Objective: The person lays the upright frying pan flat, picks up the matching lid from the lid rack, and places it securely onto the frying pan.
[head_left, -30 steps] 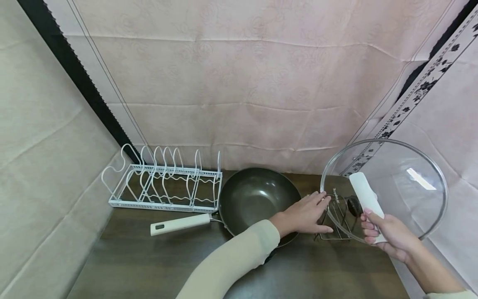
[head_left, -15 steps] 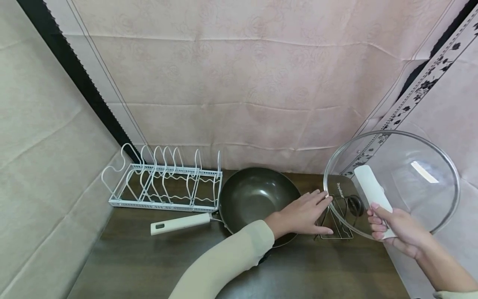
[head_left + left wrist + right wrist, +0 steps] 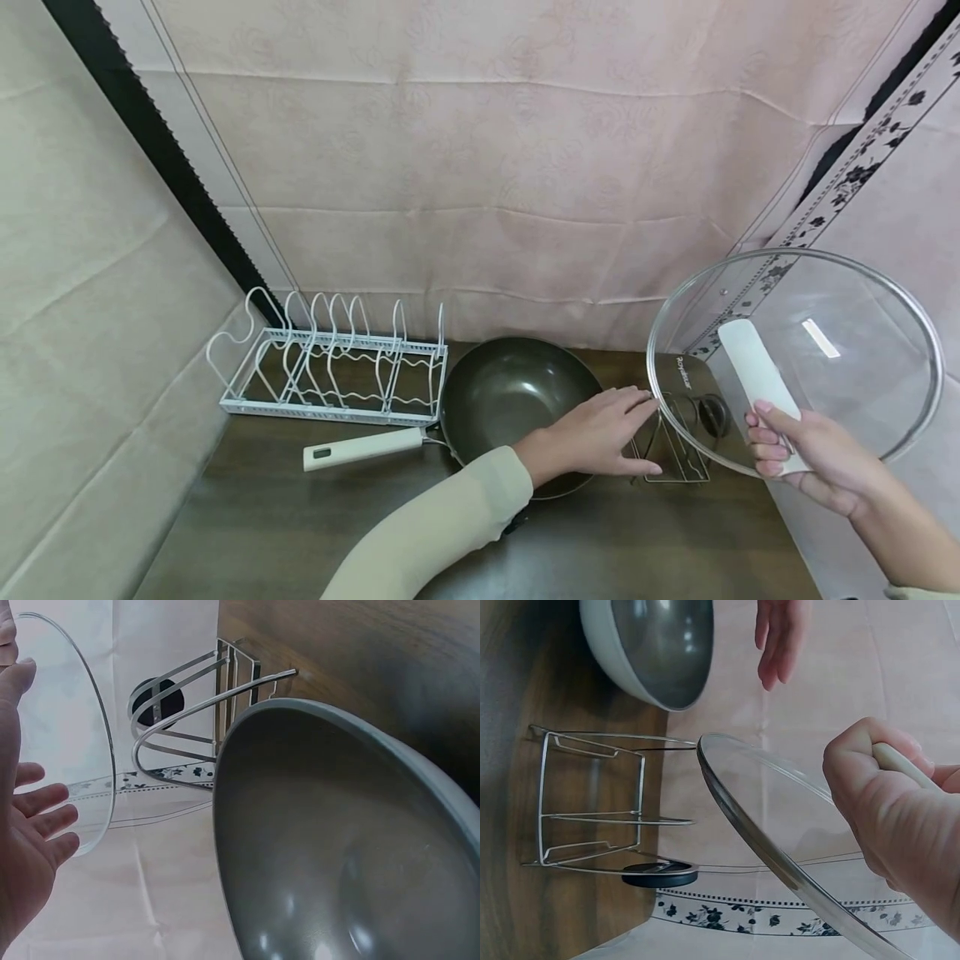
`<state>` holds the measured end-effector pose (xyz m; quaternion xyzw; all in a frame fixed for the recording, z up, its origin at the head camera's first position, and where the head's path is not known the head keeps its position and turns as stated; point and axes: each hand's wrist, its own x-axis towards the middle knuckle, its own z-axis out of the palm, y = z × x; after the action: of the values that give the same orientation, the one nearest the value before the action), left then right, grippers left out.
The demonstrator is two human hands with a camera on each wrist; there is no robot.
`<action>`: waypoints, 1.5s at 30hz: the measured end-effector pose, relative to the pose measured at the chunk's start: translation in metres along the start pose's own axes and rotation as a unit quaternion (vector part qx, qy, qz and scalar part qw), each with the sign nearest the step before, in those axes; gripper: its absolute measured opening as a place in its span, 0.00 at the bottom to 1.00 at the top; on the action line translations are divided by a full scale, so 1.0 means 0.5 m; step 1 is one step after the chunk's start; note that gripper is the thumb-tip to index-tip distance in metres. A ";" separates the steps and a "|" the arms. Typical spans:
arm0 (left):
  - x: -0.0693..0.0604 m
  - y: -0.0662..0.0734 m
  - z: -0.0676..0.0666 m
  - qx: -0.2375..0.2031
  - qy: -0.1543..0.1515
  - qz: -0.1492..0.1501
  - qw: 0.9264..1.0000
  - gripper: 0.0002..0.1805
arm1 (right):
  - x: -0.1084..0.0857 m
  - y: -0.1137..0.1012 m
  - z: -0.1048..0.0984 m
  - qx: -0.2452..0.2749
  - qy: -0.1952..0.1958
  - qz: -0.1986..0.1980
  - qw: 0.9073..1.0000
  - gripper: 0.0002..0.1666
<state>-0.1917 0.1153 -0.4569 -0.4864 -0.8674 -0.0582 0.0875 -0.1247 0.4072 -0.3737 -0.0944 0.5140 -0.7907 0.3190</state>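
Observation:
My right hand grips the white upright handle of a large clear glass lid, which is raised and tilted above a small wire rack. My left hand reaches over the right side of a dark frying pan, fingers extended towards the lid's near rim. In the right wrist view the left hand's fingertips are apart from the lid. The pan sits on the table, and its white handle points left.
Left of the pan stands a white dish rack with wavy dividers. A round black piece is at one end of the wire rack. Behind it lies a dark, lettered surface. Pale cloth walls enclose the wooden table.
The glass lid and my right hand have moved to the right and a little up. My left arm has drawn slightly left. The pan and racks have stayed in place.

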 end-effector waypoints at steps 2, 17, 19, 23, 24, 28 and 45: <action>-0.003 0.000 -0.003 0.002 0.006 0.000 1.000 0.51 | -0.002 -0.004 0.002 0.008 -0.006 0.000 1.000 0.27; -0.057 -0.026 -0.040 -0.008 0.038 -0.007 0.999 0.50 | 0.007 -0.015 0.031 0.088 -0.054 -0.003 0.995 0.31; -0.066 -0.031 -0.045 -0.014 0.039 -0.011 0.999 0.49 | 0.010 -0.014 0.035 0.096 -0.057 -0.005 0.994 0.32; -0.085 -0.041 -0.052 -0.028 0.042 -0.020 0.999 0.49 | 0.017 -0.011 0.044 0.125 -0.074 -0.008 0.989 0.33; -0.090 -0.043 -0.053 -0.031 0.042 -0.022 0.998 0.49 | 0.019 -0.009 0.046 0.132 -0.079 -0.008 0.988 0.33; -0.110 -0.053 -0.054 -0.041 0.037 -0.033 0.998 0.49 | 0.026 -0.001 0.054 0.147 -0.091 -0.010 0.985 0.33; -0.196 -0.102 -0.038 -0.042 0.065 -0.052 0.996 0.45 | 0.052 0.040 0.069 0.169 -0.150 -0.018 0.974 0.36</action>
<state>-0.1835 0.0034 -0.4598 -0.4388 -0.8809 -0.1303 0.1203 -0.1203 0.3606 -0.3802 -0.1657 0.3179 -0.8486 0.3891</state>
